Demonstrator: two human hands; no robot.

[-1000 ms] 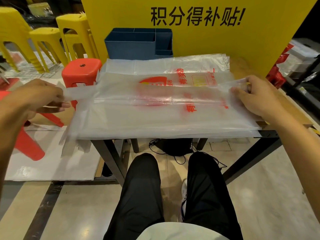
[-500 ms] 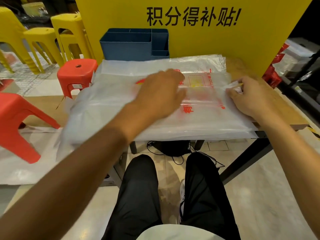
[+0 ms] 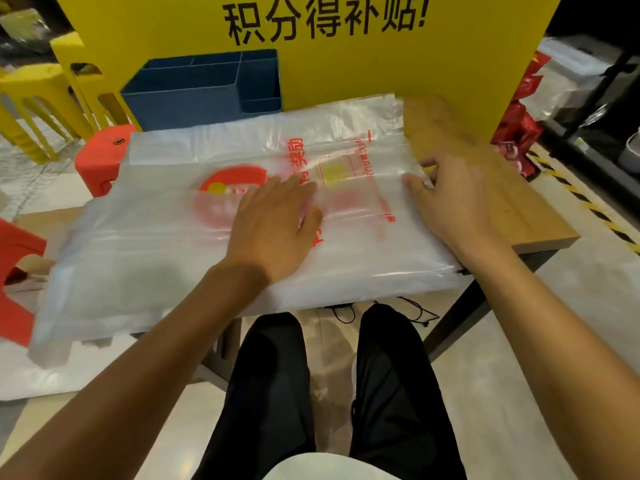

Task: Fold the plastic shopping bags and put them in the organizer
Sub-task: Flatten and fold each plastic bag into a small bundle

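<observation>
Bag [image 3: 145,244] now under leftward-shifted left hand [image 3: 273,226]

Wooden table [image 3: 512,216] is being covered by stacked plastic bags [image 3: 166,251]; blue organizer [image 3: 204,88] is being carried at far left.

Behind your work surface a yellow board [image 3: 346,64] with black Chinese lettering is standing upright. To your left, yellow stools [image 3: 45,98] are sitting beside a red stool [image 3: 100,157], with another red stool [image 3: 17,282] at the frame's edge. The wooden table [image 3: 502,188] is showing bare wood at its right end. Red packets [image 3: 519,133] are piling up beyond it, near black-and-yellow hazard tape [image 3: 588,206] on the floor. A black cable [image 3: 412,310] is trailing under the table.
</observation>
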